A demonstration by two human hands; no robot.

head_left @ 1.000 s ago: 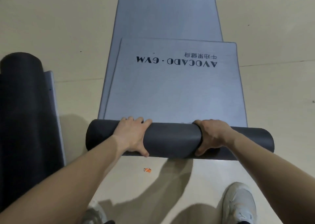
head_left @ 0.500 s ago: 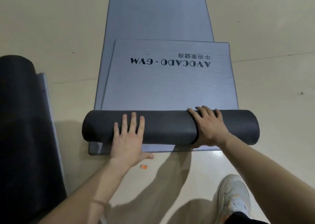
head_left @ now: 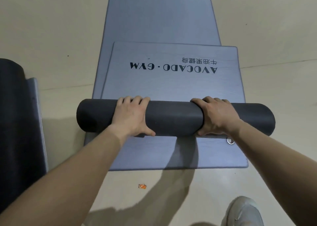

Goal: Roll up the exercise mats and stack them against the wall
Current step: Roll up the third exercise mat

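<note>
So this is mid-roll on the grey mat (head_left: 173, 85). The dark roll (head_left: 175, 118) lies crosswise on the floor (head_left: 51, 28), and both hands are wrapped over the top of it: left hand (head_left: 133, 116) clamped around the roll left of centre, fingers curled over the far side and thumb tucked under the near side, and right hand (head_left: 217, 116) doing the same right of centre. Ahead of the fingers there's the flat stretch with the AVOCADO · GYM print (head_left: 173, 68), not yet rolled, and a second flat mat (head_left: 159, 14) running further out. A flat grey piece also sticks out on the near side, under the wrists; can't tell which mat it belongs to. Off to the left of the left hand sits another rolled mat (head_left: 12, 131).

Next move, I'd guess: push the roll away evenly with both hands so the ends stay square and it doesn't cone.
</note>
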